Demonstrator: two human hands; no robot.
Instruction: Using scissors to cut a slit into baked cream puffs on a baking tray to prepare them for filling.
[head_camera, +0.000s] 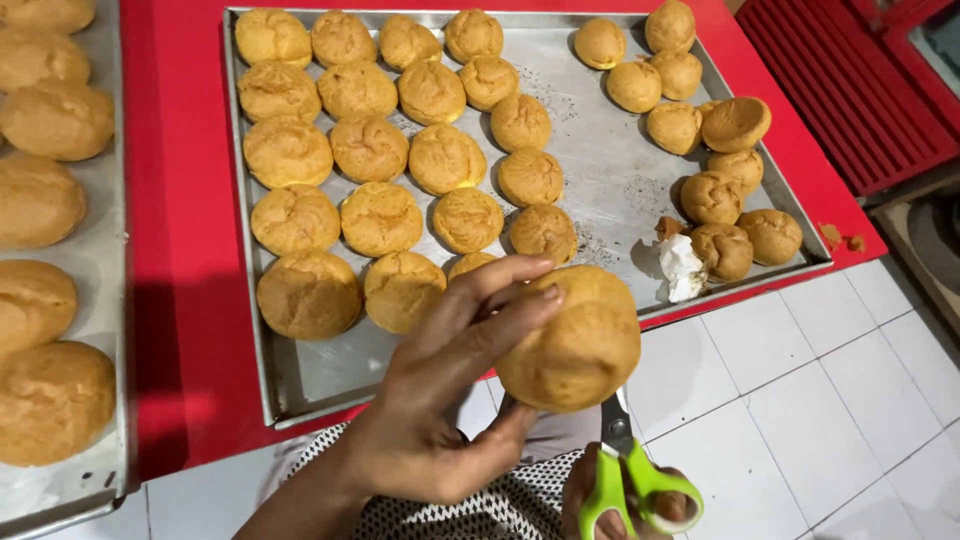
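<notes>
My left hand (445, 400) grips a round golden cream puff shell (572, 342), thumb under it and fingers over its top, held above the near edge of a metal baking tray (610, 190). My right hand (610, 505), mostly out of frame at the bottom, holds green-handled scissors (628, 470); their blades point up and vanish behind the puff. On the tray lie several more baked puffs (375, 215) in rows at the left and a looser group (715, 195) at the right.
A crumpled white tissue (682, 265) lies on the tray's near right side. A second tray (100, 250) of larger puffs sits at the left. Both rest on a red table (180, 250). White floor tiles (800, 400) show below.
</notes>
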